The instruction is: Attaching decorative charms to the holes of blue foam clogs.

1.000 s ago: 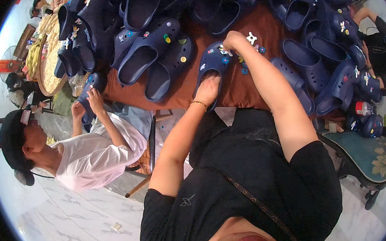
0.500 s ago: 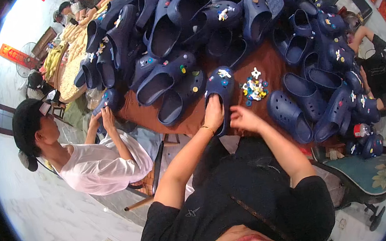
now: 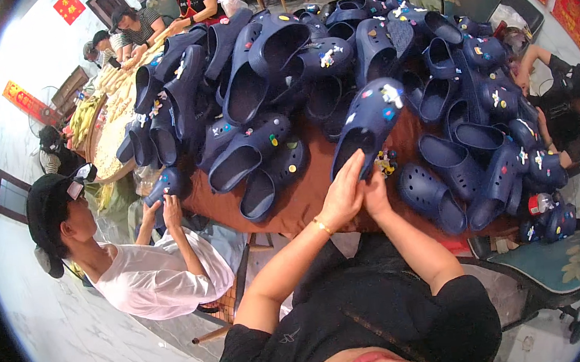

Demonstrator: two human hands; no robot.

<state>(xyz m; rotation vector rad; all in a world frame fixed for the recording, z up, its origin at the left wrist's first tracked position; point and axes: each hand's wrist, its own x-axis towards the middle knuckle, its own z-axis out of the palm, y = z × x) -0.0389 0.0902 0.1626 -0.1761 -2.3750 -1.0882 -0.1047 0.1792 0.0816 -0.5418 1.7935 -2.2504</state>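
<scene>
1. Clog [image 3: 376,113], dark blue, looks like smooth foam: rounded toe w/ small holes, wide oval opening, white & blue charms on top. It's in front of the person, tilted over the brown cloth, toe pointing away and a bit to the right, heel end at the hands.
2. L hand [image 3: 342,193]: fingers straight, close together, tips against the heel side. Thumb is hidden, so I can't tell how firm the grip is. A thin bracelet [image 3: 323,226] is round the wrist.
3. R hand [image 3: 375,195]: just beside L hand, near the heel, pointing up. Its fingers are partly covered; can't tell if they grip.
4. Both forearms come from below and meet approx. in a "V", elbows bent and apart.
5. Small charms [image 3: 387,163], shiny, mixed colours, lie in a heap partly behind the clog.
6. Brown cloth [image 3: 286,216]: soft, w/ light wrinkles.
7. Around: a big pile of similar clogs [image 3: 247,98], plus a loose group [image 3: 431,195] on the right, w/ round holes.
8. At left, a co-worker in a white shirt [image 3: 156,277] has both hands on another clog [image 3: 164,184].
</scene>
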